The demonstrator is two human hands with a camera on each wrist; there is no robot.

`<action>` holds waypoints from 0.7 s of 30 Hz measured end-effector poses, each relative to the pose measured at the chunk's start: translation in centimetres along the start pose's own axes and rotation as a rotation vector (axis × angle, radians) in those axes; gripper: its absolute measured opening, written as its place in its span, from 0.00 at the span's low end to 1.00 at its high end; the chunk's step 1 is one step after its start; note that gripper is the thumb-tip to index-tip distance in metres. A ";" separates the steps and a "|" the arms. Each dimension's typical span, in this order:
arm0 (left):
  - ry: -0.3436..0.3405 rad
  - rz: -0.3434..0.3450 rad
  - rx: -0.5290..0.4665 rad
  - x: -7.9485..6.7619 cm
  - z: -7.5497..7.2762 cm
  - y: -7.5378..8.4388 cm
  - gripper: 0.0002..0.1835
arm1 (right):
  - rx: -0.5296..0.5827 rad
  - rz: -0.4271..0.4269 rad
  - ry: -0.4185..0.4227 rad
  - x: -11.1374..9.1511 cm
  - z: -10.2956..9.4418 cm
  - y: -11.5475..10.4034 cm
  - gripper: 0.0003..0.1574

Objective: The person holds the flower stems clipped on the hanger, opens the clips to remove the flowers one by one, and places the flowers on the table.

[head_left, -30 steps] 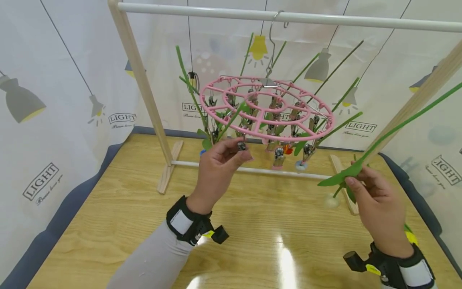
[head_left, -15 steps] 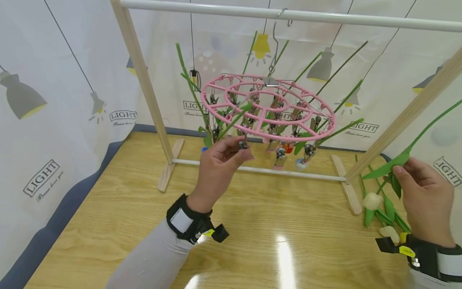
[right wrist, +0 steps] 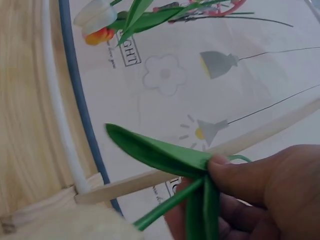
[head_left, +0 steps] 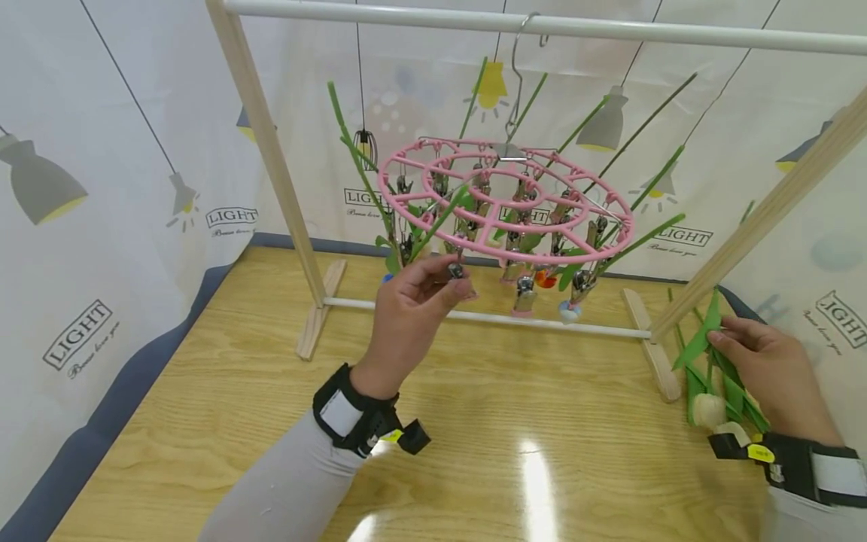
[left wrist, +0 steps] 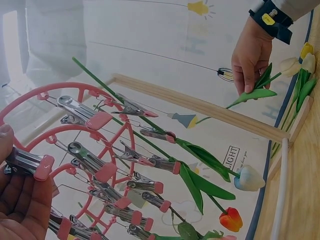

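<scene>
Near the front rim of the pink round hanging rack (head_left: 488, 245), my left hand (head_left: 406, 324) pinches a metal clip with pink tips (left wrist: 31, 162) between thumb and fingers. My right hand (head_left: 779, 369), by the right post of the stand, holds an artificial white tulip (head_left: 709, 411) by its stem and leaves. Its bloom points down toward the tabletop, and a green leaf (right wrist: 155, 155) sticks out past my thumb. Other clips on the rack grip tulips, among them an orange-red one (left wrist: 231, 220) and a blue-white one (left wrist: 248, 178).
From the white top bar (head_left: 420, 21) of a wooden stand the rack hangs by a metal hook. More tulips (head_left: 734, 399) lie on the table (head_left: 474, 436) by the stand's right foot (head_left: 653, 354). A patterned cloth (head_left: 135, 263) surrounds the table.
My right hand has moved right with the white tulip, then slightly left and down, above the lying tulips. My left hand stays on the same clip.
</scene>
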State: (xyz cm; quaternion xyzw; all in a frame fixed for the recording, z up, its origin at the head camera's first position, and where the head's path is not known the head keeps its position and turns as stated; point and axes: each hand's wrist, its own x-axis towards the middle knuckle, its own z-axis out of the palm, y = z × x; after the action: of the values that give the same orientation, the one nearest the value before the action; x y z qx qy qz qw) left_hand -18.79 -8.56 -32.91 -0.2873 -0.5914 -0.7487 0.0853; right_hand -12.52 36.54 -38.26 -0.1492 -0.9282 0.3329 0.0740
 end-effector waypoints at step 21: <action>-0.002 0.005 0.042 -0.2 0.0 -0.2 0.21 | -0.253 -0.126 -0.258 2.0 2.5 3.6 0.36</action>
State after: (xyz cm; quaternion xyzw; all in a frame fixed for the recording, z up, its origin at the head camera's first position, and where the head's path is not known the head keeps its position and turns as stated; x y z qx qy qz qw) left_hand -18.74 -8.53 -33.18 -0.2876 -0.6061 -0.7357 0.0927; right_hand -14.23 38.37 -42.41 -0.0552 -0.9719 0.2246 -0.0443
